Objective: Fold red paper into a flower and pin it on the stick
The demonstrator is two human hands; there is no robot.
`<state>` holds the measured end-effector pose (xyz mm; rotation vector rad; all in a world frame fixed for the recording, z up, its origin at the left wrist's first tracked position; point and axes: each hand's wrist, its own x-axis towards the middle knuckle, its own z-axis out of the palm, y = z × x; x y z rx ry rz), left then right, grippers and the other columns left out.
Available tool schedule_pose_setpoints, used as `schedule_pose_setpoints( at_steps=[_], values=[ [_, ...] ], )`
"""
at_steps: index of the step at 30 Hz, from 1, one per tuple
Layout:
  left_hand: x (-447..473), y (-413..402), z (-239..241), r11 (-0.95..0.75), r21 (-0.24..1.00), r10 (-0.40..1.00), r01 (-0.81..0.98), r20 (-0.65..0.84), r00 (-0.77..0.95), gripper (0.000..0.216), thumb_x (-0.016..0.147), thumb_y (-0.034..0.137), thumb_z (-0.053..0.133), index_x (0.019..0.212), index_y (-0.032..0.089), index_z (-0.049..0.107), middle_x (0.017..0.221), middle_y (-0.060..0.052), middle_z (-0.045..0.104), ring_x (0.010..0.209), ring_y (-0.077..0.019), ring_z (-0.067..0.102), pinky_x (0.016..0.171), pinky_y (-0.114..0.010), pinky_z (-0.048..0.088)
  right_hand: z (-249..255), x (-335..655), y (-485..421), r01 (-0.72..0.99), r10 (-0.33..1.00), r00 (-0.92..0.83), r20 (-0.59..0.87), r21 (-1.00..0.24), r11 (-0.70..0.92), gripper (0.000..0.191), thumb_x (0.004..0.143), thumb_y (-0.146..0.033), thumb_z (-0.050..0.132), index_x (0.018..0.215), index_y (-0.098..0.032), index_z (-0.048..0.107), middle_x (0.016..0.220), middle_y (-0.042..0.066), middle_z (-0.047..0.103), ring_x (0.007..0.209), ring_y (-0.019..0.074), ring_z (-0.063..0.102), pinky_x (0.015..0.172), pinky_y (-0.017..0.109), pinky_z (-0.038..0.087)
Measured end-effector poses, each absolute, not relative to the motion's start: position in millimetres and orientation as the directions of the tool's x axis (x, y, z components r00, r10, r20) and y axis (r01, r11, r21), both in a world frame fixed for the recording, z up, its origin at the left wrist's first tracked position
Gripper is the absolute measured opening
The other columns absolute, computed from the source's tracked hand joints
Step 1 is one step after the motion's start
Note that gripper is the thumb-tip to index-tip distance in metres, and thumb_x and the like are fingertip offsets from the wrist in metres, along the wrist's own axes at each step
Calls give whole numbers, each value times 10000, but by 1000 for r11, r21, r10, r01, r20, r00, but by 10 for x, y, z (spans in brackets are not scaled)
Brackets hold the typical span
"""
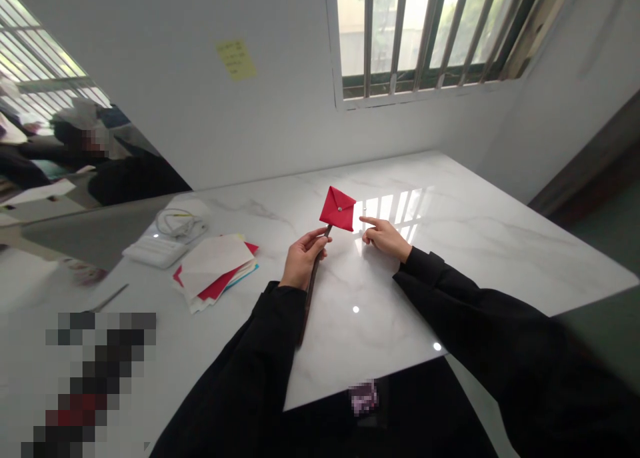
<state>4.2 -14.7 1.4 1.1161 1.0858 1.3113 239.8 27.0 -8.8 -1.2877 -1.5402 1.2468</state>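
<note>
A red folded-paper pinwheel with a small shiny pin at its middle sits on the end of a dark stick. My left hand is closed round this stick, just below the paper, and holds the pinwheel up over the table. To the right of the paper, my right hand has its index finger stretched out toward the pinwheel's edge. A small gap shows between that fingertip and the paper. The other fingers of my right hand are curled, and nothing shows in them.
The white marbled table meets the wall behind. On the left lie a stack of coloured paper sheets, a white power strip with a coiled cable, and scissors. A barred window is above. Further left, people sit beyond the partition.
</note>
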Motion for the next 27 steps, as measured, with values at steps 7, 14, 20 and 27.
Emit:
schedule_pose_setpoints(
  at_steps=[7,14,20,27],
  values=[
    [46,-159,31,-29,988,999,-154,26,-22,570,695,454,926,1159,159,778,1031,-107,795,609,-80,558,610,-256,441,-49,2329,192,205,895,-446,-18,-975,83,462,706,-161,452,1006,-97,798,591,-20,555,503,102,364,527,265,278],
    [35,-163,29,-19,989,1000,-144,17,-20,584,697,464,925,1171,160,770,1047,-108,797,625,-89,566,631,-265,453,-77,2401,238,310,964,-217,151,-926,215,348,705,-192,433,803,-159,765,614,-5,580,578,136,487,602,273,357],
    [52,-169,17,-23,995,999,-94,25,29,563,685,469,934,1120,146,778,940,-102,795,665,-123,586,679,-289,477,2,2509,232,443,957,-8,290,-857,264,767,743,-142,455,1497,-186,586,623,-51,613,577,170,515,657,289,410],
    [64,-182,27,-23,993,999,-115,28,42,535,680,453,938,1100,156,790,921,-98,794,669,-126,582,670,-284,465,-9,2562,272,622,965,-214,150,-741,253,366,747,-87,447,772,-181,799,655,26,658,668,175,578,696,287,399]
  ],
)
